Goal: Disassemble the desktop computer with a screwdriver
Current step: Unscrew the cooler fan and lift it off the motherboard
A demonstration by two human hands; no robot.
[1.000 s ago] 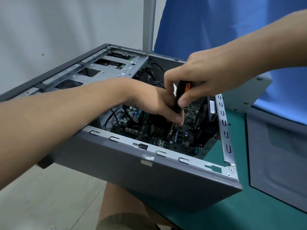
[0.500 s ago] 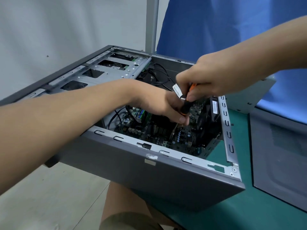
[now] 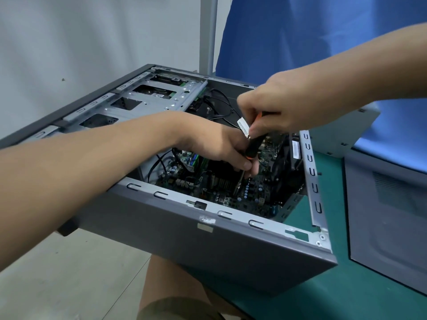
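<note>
Grey steel forms the near wall of the open computer case (image 3: 208, 250), which is laid on its side at the edge of a green mat (image 3: 312, 296). Inside, above the circuit board (image 3: 251, 195), a screwdriver (image 3: 254, 146) is held tip-down. Its shaft is pinched by the curled fingers of the left hand (image 3: 215, 144), and its black-and-orange handle is gripped by the right hand (image 3: 284, 105). Blue cloth (image 3: 300, 38) is hung behind.

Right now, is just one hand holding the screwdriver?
No, the right hand grips the screwdriver handle and the left hand holds it lower down.
</note>
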